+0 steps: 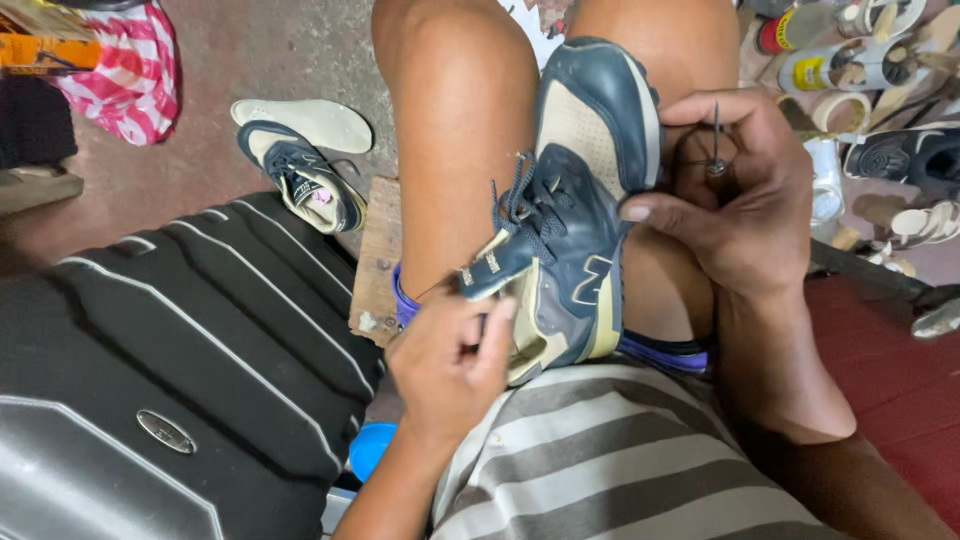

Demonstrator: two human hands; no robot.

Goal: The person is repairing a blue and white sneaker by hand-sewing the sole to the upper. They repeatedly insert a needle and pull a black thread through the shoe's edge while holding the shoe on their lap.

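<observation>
Blue-and-cream sneaker (570, 220) clamped between knees; left hand (450, 365) gripping its heel, right hand (735, 200) pinching awl (716, 140) beside the toe. Best kept braced firmly, point driven squarely along the sole seam.

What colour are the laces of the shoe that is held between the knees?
Dark navy blue laces, matching the shoe panels; seen in the head view.

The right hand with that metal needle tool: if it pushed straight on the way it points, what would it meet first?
Most likely the side of the navy and cream sneaker, which the right hand already touches; depth is unclear.
</observation>
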